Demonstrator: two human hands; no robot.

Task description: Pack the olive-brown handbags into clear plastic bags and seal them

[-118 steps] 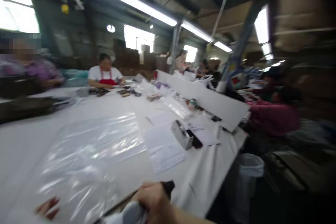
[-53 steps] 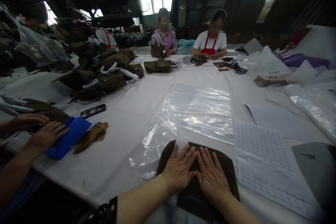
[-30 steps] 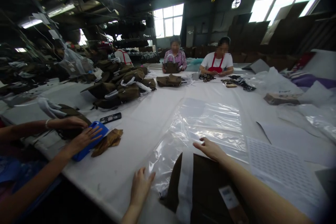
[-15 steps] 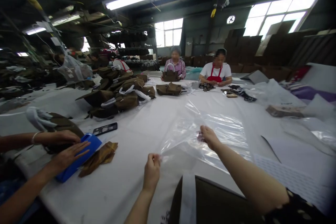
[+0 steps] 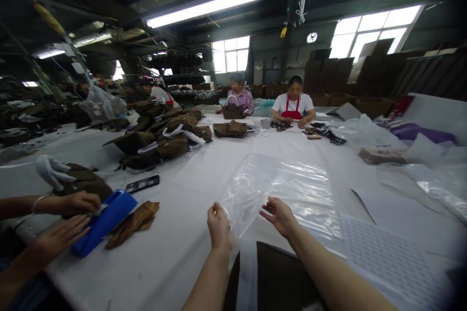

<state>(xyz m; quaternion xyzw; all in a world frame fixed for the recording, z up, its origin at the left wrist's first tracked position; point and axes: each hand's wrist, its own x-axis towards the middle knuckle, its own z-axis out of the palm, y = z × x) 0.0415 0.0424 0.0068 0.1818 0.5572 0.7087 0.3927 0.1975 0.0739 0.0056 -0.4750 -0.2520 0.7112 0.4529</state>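
Low in the middle of the frame, the left hand (image 5: 219,226) is closed into a loose fist, thumb and fingers pinching the near edge of a clear plastic bag (image 5: 292,187), which puckers upward at that spot. Just to its right, the right hand (image 5: 279,215) rests on the same film with its fingers half curled and slightly spread; whether it actually grips the plastic cannot be told. The clear plastic bag lies otherwise flat on the white table (image 5: 175,262), stretching away from both hands toward the centre of the frame. Below the hands, at the bottom edge, lies a dark brown bag (image 5: 280,282) crossed by a white strip (image 5: 248,272). At lower right a sheet printed with a fine grid (image 5: 394,257) lies beside the plastic. At lower left a co-worker's two hands (image 5: 76,202) hold a blue pouch (image 5: 105,219), with a crumpled brown piece (image 5: 134,218) touching it and a flat black object (image 5: 142,183) just beyond. A heap of brown bags (image 5: 164,138) sits at middle left. At the far end of the table, upper centre, two seated people work: one in a purple top (image 5: 241,98) behind a brown handbag (image 5: 232,111), one in a white shirt with a red apron (image 5: 293,105).
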